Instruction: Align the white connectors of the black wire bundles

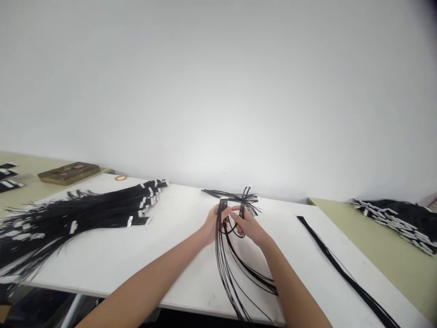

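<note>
Above the middle of the white table [177, 255], my left hand [214, 221] is closed on a bundle of thin black cables [221, 255] near its white end. The strands hang down toward the table's front edge. Close beside it, my right hand [246, 223] has its fingers bent around more black strands, which loop between both hands. The two hands nearly touch at the fingertips. Behind them, another black cable bundle [218, 194] with loose, fanned strands lies on the table.
A large pile of black cables with white ends [112, 207] covers the left side. Behind it are a brown wooden block [70, 173] and an orange ring [120, 178]. A long black cable [336, 262] lies at right; more cables [403, 221] lie farther right. A wall stands behind.
</note>
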A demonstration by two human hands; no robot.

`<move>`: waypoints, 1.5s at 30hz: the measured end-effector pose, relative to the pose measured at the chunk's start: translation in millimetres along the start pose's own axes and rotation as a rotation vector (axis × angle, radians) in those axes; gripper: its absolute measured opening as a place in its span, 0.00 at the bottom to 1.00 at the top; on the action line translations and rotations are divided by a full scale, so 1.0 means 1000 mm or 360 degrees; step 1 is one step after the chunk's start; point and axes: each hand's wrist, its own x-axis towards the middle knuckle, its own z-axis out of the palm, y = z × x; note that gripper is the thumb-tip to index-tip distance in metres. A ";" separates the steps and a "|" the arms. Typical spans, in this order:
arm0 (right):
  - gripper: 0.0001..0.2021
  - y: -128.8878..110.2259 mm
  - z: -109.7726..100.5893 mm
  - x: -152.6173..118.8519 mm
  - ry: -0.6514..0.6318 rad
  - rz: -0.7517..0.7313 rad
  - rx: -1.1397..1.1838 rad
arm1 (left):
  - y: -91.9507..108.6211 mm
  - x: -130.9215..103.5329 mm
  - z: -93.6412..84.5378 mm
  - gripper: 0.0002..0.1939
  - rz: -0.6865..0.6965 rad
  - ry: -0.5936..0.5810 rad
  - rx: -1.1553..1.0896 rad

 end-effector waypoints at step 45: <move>0.18 0.000 -0.010 0.001 -0.0086 0.0018 0.0042 | 0.013 0.012 -0.012 0.11 -0.0251 0.0083 -0.0459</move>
